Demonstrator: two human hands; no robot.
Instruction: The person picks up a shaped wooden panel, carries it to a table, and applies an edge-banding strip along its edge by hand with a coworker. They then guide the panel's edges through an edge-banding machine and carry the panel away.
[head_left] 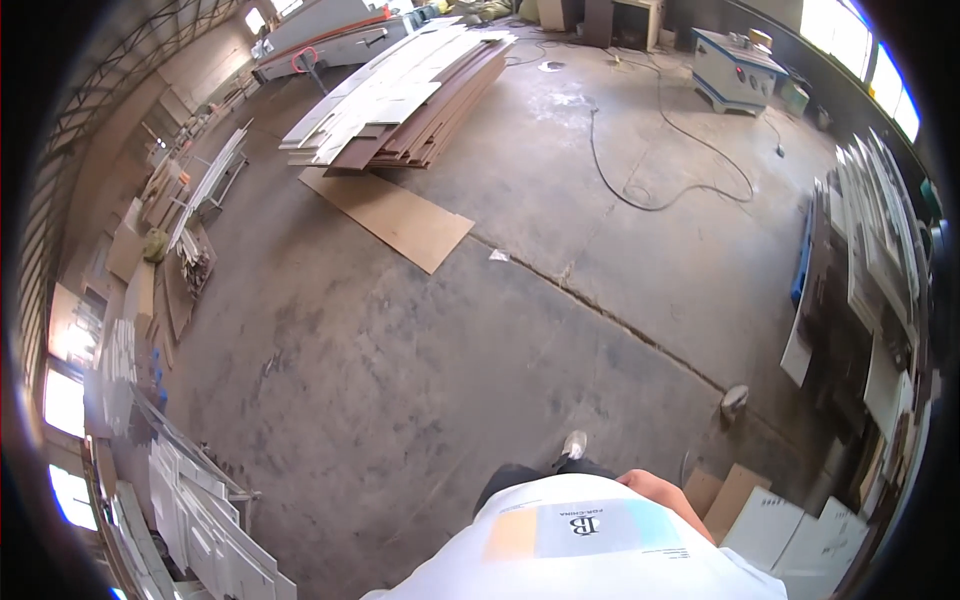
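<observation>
My right arm shows bare beside my white shirt [580, 535], and my right hand [643, 482] is only partly seen at its end. The fingers are hidden, so whether they hold anything cannot be made out. My left hand is out of the picture. One light shoe [574, 444] of mine shows on the concrete floor. Nearest to the right arm are brown cardboard pieces [735, 497] and white boxes [765, 525]. Ahead, well out of reach, stands a large stack of white and brown boards [400, 95].
A flat brown sheet [395, 215] lies under the stack's near end. A black cable [640, 207] curls over the floor toward a white-and-blue machine [735, 72]. Panels [880, 240] lean along the right; white panels [205, 525] stand at lower left. A floor groove [620, 318] runs diagonally.
</observation>
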